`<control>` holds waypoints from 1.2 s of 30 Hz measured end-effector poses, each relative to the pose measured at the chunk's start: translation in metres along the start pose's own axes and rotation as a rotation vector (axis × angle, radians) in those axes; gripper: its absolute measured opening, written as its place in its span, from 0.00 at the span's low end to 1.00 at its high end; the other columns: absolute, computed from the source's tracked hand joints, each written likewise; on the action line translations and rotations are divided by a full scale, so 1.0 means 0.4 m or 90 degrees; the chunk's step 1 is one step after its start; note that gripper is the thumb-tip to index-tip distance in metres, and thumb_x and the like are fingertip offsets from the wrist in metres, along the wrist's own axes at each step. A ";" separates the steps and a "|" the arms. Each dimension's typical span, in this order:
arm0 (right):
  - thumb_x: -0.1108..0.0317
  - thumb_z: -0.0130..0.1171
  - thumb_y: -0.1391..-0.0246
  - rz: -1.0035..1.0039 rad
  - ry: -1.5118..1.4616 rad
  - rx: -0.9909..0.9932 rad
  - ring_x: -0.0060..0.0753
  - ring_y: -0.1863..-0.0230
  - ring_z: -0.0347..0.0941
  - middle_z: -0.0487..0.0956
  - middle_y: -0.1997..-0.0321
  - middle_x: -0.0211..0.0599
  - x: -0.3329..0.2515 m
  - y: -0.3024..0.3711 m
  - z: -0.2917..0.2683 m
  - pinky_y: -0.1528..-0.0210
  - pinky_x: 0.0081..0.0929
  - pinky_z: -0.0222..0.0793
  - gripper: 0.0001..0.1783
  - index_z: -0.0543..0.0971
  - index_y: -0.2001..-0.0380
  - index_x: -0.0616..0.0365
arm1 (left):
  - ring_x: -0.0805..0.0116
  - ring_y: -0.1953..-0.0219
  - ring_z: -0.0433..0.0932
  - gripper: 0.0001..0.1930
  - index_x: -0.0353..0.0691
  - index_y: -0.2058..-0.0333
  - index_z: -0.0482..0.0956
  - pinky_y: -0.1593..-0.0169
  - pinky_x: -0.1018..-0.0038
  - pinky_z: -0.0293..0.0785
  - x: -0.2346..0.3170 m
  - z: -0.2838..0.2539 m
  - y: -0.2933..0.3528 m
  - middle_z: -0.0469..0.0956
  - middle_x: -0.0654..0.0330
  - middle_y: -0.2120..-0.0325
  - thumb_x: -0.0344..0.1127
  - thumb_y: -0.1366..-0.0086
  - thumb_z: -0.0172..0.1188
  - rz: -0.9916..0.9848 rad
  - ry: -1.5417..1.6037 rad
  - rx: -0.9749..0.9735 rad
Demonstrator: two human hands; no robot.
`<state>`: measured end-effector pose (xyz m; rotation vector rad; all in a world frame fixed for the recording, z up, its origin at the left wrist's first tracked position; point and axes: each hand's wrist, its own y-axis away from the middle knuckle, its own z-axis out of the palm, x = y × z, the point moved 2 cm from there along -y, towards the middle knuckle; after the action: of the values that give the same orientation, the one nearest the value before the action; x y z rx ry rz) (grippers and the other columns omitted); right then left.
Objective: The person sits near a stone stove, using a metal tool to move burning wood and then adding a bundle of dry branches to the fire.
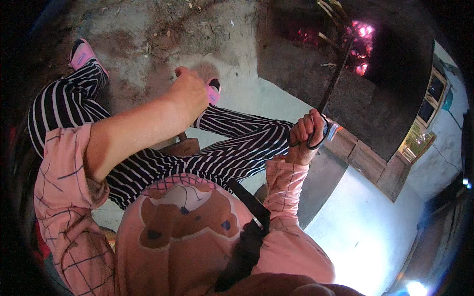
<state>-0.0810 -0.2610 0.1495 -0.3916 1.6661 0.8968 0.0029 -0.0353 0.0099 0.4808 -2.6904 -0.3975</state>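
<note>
My right hand (305,134) is closed around the looped handles of long dark metal tongs (337,78). Their thin shaft slants up and away to the right, toward glowing pink embers (363,44) in a dark hearth. Whether the tips grip anything is too dark to tell. Several thin sticks (332,11) lie beside the tongs' far end. My left hand (190,93) hovers over the ground near my pink shoe, with its back showing. Its fingers look curled, and their inner side is hidden, so anything within them is out of sight.
A sooty dark slab (306,64) surrounds the fire. Wooden boards (368,158) and a pale wall stand at the right. I sit on a low wooden seat (182,147), legs apart in striped trousers. Small debris litters the earthen floor (128,29). A black strap (252,207) crosses my lap.
</note>
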 end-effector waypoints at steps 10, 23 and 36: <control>0.60 0.54 0.39 -0.126 0.226 0.127 0.15 0.85 0.59 0.64 0.83 0.22 -0.041 -0.157 -0.076 0.86 0.13 0.50 0.10 0.74 0.67 0.55 | 0.59 0.55 0.74 0.12 0.39 0.63 0.83 0.53 0.60 0.67 -0.014 -0.060 0.017 0.78 0.56 0.63 0.33 0.42 0.53 -0.042 0.027 0.079; 0.64 0.60 0.49 -0.280 0.545 0.204 0.18 0.82 0.60 0.69 0.85 0.23 -0.159 -0.510 -0.228 0.79 0.23 0.55 0.18 0.72 0.88 0.60 | 0.57 0.54 0.75 0.12 0.39 0.62 0.83 0.52 0.54 0.69 -0.014 -0.053 0.023 0.78 0.54 0.62 0.33 0.42 0.54 -0.032 0.014 0.042; 0.57 0.56 0.42 -0.197 0.260 0.220 0.16 0.83 0.62 0.69 0.82 0.23 -0.144 -0.381 -0.131 0.82 0.17 0.54 0.14 0.78 0.74 0.56 | 0.56 0.55 0.76 0.10 0.40 0.65 0.84 0.54 0.55 0.71 -0.036 -0.047 0.007 0.80 0.54 0.64 0.33 0.44 0.57 -0.038 0.024 0.074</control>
<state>0.0029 -0.4102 0.1528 -0.6012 2.0190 0.2998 0.0225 -0.0309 0.0229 0.5970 -2.6772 -0.2466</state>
